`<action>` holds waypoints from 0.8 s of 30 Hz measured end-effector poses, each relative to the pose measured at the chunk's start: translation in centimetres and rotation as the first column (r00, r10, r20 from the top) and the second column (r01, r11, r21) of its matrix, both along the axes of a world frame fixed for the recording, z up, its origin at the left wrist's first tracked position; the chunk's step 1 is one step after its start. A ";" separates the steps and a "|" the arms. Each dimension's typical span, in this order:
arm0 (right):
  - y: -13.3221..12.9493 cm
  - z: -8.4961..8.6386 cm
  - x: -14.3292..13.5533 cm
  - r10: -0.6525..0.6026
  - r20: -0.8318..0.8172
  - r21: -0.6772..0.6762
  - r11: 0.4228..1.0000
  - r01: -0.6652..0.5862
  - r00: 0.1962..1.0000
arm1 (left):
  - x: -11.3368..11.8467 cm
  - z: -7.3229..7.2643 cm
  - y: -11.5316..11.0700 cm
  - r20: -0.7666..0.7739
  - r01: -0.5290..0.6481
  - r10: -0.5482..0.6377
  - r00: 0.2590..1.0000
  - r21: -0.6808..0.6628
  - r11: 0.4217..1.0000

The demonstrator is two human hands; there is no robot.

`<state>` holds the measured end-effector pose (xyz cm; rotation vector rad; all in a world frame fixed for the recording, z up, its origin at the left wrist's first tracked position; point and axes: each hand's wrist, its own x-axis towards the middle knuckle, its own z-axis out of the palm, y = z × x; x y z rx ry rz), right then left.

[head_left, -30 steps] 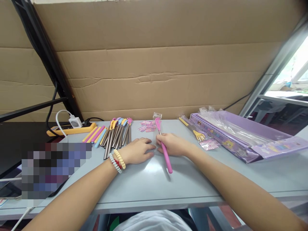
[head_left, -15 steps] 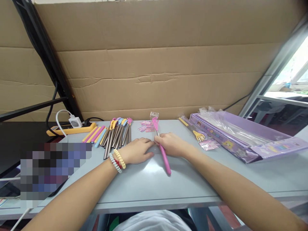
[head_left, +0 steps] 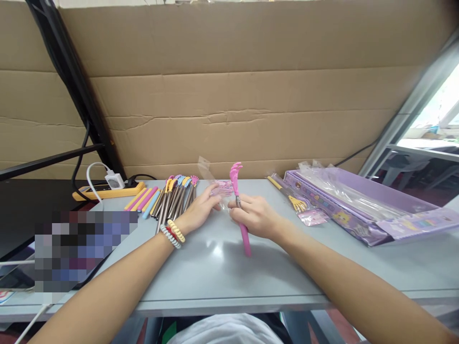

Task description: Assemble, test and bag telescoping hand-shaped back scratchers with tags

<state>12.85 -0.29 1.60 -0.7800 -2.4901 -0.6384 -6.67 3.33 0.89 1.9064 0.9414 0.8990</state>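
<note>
My right hand (head_left: 256,216) is closed around the pink back scratcher (head_left: 245,239), its hand-shaped head pointing up and away from me. To the left, my left hand (head_left: 201,206) has its fingers bent on a clear plastic bag (head_left: 204,168), which stands up past the fingertips. Pink printed cards (head_left: 225,187) show by those fingertips; whether they lie inside the bag or behind it, I cannot tell. Beyond my left wrist lie several metal-shafted back scratchers (head_left: 178,193) with pink, yellow and blue heads. Several coloured handle tubes (head_left: 142,199) lie left of them.
On the right, a purple display box (head_left: 332,215) holds clear plastic sleeves. A bagged yellow back scratcher (head_left: 287,193) with a pink card lies beside it. A yellow power strip (head_left: 107,192) with a white charger (head_left: 114,180) sits at the back left. Cardboard (head_left: 229,91) stands behind the table.
My left hand has moved forward from the tabletop and taken hold of the clear bag by the pink cards. The back scratcher in my right hand has turned more upright.
</note>
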 end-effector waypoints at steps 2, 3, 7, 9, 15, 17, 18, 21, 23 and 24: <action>-0.2 0.2 -0.1 -0.007 0.015 -0.006 1.000 0.007 1.000 | 0.3 0.2 -0.3 0.079 0.005 -0.001 0.997 -0.043 0.999; -0.2 0.3 -0.2 -0.007 0.019 -0.005 1.000 0.007 1.000 | 0.5 0.2 -0.5 0.123 0.028 -0.020 0.992 -0.069 0.997; 0.0 0.2 -0.3 0.016 0.006 0.003 1.000 -0.016 1.000 | 1.0 0.1 -0.8 0.319 0.095 -0.049 0.946 -0.128 0.987; 0.1 -0.1 -0.4 0.012 -0.013 -0.008 1.000 -0.012 1.000 | 1.1 0.1 -0.6 0.378 0.033 0.018 0.926 -0.130 0.991; 0.5 -0.6 0.5 -0.107 -0.210 -0.189 0.980 0.067 0.972 | -0.2 0.7 0.8 0.343 -0.277 0.286 0.895 -0.078 0.958; 0.4 -0.2 1.1 -0.042 -0.293 -0.290 0.956 -0.047 0.955 | -1.0 1.0 1.4 0.309 -0.363 0.360 0.880 -0.050 0.930; 0.4 0.0 1.3 0.013 -0.332 -0.327 0.936 -0.128 0.943 | -1.4 1.1 1.7 0.291 -0.398 0.389 0.874 -0.030 0.917; 0.4 0.5 1.8 0.075 -0.482 -0.374 0.883 -0.283 0.873 | -2.4 1.2 2.2 0.206 -0.464 0.450 0.869 0.027 0.885; 0.7 0.5 1.9 -0.027 -0.605 -0.393 0.879 -0.269 0.796 | -2.6 1.1 2.4 0.154 -0.474 0.466 0.871 0.021 0.880; 0.8 0.4 2.0 -0.094 -0.649 -0.417 0.874 -0.249 0.755 | -2.6 1.0 2.5 0.150 -0.473 0.468 0.871 -0.007 0.881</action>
